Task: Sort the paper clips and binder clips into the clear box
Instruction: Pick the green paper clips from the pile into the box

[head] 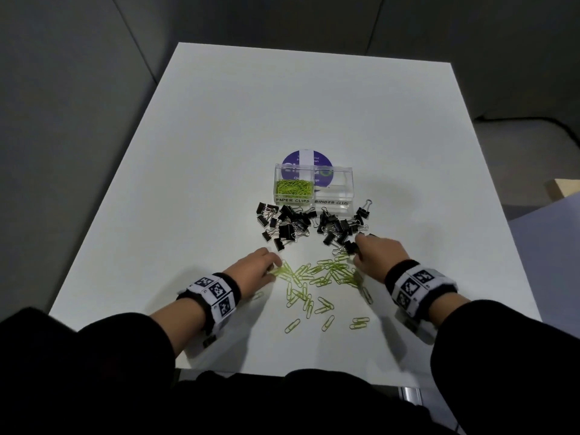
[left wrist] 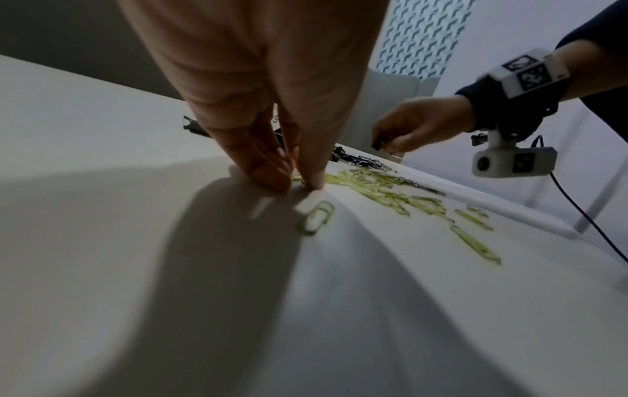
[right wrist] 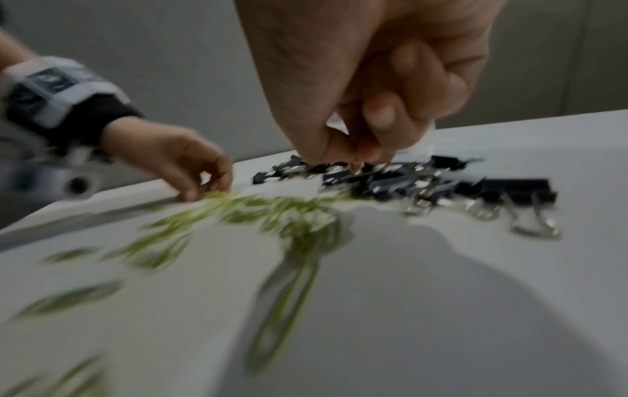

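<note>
While the left hand [head: 251, 271] pressed its fingertips [left wrist: 314, 180] down at the edge of the green paper clips [head: 323, 277] scattered on the white table [head: 219, 120], pinching at some of them, the right hand [head: 381, 255] curled its fingers around a black binder clip [head: 351, 247] at the near side of the binder clip pile [head: 314, 222]. Just beyond that pile stood the clear box [head: 314, 185], its left compartment holding green paper clips and labelled for them.

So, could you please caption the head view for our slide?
Both hands gather green paper clips before a labelled clear box, binder clips between.
</note>
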